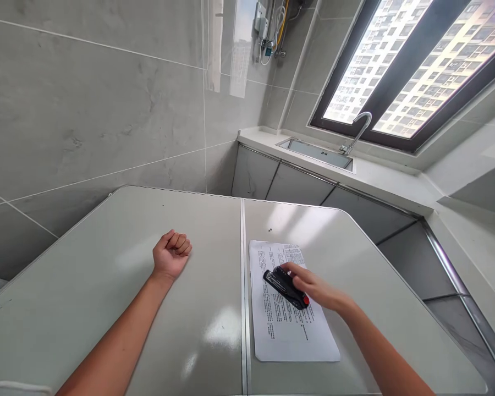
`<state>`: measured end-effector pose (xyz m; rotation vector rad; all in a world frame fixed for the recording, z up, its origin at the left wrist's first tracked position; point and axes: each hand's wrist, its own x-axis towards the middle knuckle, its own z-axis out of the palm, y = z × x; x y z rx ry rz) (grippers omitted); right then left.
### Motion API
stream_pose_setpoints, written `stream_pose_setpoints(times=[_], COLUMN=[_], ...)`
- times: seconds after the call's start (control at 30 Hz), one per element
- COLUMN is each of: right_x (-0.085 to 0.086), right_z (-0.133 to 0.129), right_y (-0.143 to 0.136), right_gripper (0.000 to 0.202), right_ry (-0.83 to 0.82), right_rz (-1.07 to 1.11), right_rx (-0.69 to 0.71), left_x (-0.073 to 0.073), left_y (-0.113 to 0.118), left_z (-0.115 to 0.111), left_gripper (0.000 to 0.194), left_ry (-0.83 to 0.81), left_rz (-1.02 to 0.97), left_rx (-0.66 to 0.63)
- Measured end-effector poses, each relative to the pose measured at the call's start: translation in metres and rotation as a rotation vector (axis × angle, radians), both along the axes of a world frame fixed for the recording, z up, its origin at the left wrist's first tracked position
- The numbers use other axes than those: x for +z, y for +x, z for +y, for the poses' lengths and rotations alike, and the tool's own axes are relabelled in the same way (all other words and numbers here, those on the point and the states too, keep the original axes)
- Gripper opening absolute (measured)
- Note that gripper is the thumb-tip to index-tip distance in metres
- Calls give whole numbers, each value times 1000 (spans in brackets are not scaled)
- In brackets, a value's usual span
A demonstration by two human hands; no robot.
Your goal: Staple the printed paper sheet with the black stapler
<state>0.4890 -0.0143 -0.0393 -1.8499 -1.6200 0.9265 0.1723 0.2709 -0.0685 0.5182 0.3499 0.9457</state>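
Note:
My right hand [312, 285] grips a black stapler [286, 287] with a red spot at its near end. The stapler lies tilted on its side over printed sheets of paper [292, 346]; whether it touches them I cannot tell. Those sheets rest on the right half of the pale folding table [206, 275], just right of its metal seam. On the left half my left hand [172, 253] rests with its fingers curled into a fist, and nothing shows in it.
Two tiny dark bits [270, 230] lie beyond the sheets. Past the table's far right edge runs a counter [396, 187] with a sink [317, 153] and a curved faucet [361, 129] below a window. A grey tiled wall [107, 110] stands behind and left.

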Motion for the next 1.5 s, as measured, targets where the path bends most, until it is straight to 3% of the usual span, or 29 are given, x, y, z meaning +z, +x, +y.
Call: stream_pose_setpoints(times=[0.1,0.2,0.4,0.5,0.8,0.93,1.2,1.27,1.4,1.5], right_x=[2,-12,-56,-68,-63,-63,-51,-49,-57,-64], right_z=[27,60,97,100,106,115,120,120,127,136], right_y=[18,26,23,16,-35,-56,-75,-79,-90,-100], right_gripper=[38,37,80,86,86,87,62,58,66,73], right_ry=[161,278,150,128,263,279,332,346,287,235], right_rz=[-172,-428,-640,-668,-544,-527,-466,-489,-564,-566], right_rx=[-68,-122,3,16,214,219,281,237,14,-31], left_x=[-2,-5,-13,-15,-16,-12,-13,-11,-9,-9], left_y=[1,1,-1,-1,3,7,10,11,15,16], left_z=[1,1,1,2,-1,-7,-12,-14,-19,-18], left_gripper=[56,58,65,64,66,70,70,68,63,62], left_ry=[-13,14,103,130,185,210,346,388,466,456], left_rz=[16,13,83,87,61,123,167,201,285,284], left_rx=[-65,-164,-265,-297,-393,-372,-472,-447,-358,-321])
